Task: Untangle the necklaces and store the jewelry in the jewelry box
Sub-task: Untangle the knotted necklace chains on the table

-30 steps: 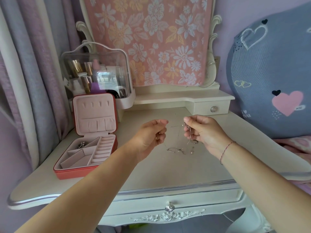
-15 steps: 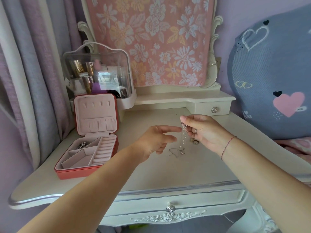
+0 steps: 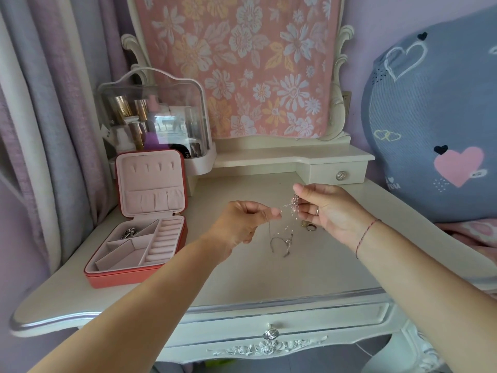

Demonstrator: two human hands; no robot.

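Working over the dressing table (image 3: 242,281), you have the jewelry box (image 3: 134,277) open at your left, one silver piece (image 3: 130,233) stored inside. Your right hand (image 3: 329,211) pinches the tangled necklaces (image 3: 290,211) aloft, and your left hand (image 3: 242,224) pinches one strand out sideways. The untangling looks unfinished, and the rings (image 3: 309,226) beneath wait to be stored.

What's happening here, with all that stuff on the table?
A person is teasing apart tangled necklaces over a white table. The right hand pinches the bunch up high; the left hand pinches one strand off to the side, and the ends trail on the tabletop. The jewelry box sits open at the left with one piece inside; rings lie near the right hand.
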